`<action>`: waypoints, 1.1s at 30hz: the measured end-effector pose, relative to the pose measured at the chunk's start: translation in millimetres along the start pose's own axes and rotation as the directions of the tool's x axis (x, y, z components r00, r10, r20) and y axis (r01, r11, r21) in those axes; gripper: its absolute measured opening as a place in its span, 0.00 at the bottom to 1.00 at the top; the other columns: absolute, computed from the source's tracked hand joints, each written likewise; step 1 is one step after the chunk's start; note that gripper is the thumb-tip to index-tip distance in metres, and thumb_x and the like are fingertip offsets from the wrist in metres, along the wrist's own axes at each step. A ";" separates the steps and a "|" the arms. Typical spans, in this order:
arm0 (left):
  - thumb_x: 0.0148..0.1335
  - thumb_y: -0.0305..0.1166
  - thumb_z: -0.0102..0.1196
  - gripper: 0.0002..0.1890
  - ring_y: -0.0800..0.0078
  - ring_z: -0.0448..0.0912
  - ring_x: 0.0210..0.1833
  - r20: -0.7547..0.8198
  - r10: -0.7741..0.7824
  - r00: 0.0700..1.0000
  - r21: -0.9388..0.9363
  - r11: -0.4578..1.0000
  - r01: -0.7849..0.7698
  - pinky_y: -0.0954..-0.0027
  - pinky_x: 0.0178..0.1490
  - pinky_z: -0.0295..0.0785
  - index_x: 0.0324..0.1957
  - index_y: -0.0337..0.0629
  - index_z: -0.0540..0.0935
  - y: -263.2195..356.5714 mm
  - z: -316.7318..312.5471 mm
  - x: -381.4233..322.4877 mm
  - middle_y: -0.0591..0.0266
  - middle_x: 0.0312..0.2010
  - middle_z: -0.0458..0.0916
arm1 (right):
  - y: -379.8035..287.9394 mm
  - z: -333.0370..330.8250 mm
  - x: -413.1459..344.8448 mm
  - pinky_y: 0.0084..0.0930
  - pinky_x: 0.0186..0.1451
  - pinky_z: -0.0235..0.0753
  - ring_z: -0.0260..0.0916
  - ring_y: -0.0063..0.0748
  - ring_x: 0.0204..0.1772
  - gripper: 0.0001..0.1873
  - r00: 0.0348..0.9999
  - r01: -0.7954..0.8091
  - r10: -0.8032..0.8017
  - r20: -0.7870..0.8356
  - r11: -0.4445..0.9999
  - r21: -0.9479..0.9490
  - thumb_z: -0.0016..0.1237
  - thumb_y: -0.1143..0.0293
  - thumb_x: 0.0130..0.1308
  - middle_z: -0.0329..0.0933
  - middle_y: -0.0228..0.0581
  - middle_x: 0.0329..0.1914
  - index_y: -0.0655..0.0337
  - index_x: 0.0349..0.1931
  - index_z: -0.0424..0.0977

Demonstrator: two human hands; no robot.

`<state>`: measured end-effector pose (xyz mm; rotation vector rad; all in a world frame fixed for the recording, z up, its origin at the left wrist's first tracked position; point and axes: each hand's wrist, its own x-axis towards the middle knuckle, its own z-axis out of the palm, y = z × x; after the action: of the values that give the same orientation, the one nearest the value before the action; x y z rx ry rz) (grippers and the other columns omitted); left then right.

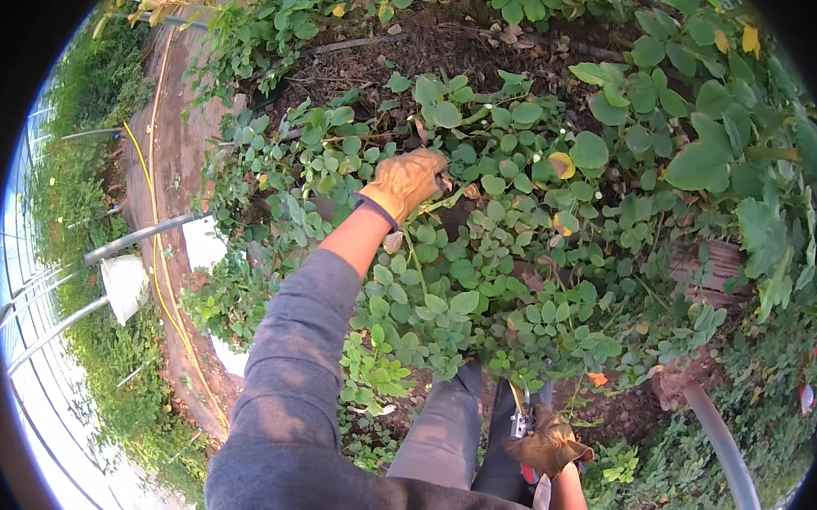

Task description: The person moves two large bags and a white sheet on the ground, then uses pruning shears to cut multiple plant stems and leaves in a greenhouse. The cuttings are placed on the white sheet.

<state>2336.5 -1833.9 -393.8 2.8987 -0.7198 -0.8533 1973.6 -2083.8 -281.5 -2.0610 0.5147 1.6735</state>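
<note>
My left hand (409, 180), in a tan leather work glove with a dark cuff, reaches forward into a bed of low leafy plants (463, 264) that look like rose bushes. Its fingers curl down beside a thick green stem (450, 201); the glove hides whether they hold it. Close to my legs, my right hand (547, 439), in a brown glove, grips pruning shears (521, 422). Their metal head points forward, and a bit of red handle shows below the glove.
A grey metal pipe (728, 460) curves up at the right, near a weathered wooden block (712, 272). Left of the plants runs a dirt path (182, 108) with a yellow hose (152, 196). Another metal pipe (142, 238) and a white container (124, 287) stand there.
</note>
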 end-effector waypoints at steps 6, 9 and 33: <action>0.56 0.38 0.60 0.09 0.60 0.82 0.38 0.281 -0.081 0.956 -0.295 0.941 0.166 0.61 0.41 0.76 0.39 0.52 0.84 -60.5 4.7 -166.6 0.59 0.36 0.83 | 0.2 -7.8 1.3 0.40 0.53 0.78 0.78 0.50 0.50 0.35 0.998 0.019 -0.004 -0.063 0.973 0.230 0.64 0.54 0.43 0.80 0.53 0.45 0.64 0.51 0.73; 0.57 0.45 0.63 0.15 0.60 0.82 0.44 0.634 -0.123 0.763 -0.230 0.913 0.338 0.62 0.48 0.76 0.42 0.50 0.84 -58.6 36.4 -290.4 0.58 0.40 0.84 | -1.5 -14.0 -1.5 0.40 0.52 0.78 0.78 0.50 0.48 0.34 0.989 0.073 -0.040 -0.144 0.970 0.232 0.63 0.53 0.43 0.80 0.51 0.42 0.63 0.49 0.73; 0.66 0.54 0.51 0.35 0.47 0.71 0.63 -0.067 -0.765 0.641 -0.913 0.306 0.269 0.60 0.63 0.65 0.65 0.38 0.67 70.6 43.4 -42.3 0.44 0.58 0.76 | -184.8 -130.0 161.5 0.30 0.40 0.71 0.71 0.30 0.35 0.13 0.915 0.369 -0.363 -0.174 0.582 0.724 0.54 0.64 0.57 0.77 0.38 0.32 0.63 0.38 0.75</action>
<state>2252.7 -1874.2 -398.0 2.1320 0.6840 -0.2217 2211.9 -2002.6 -398.7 -1.4109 0.5965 0.9525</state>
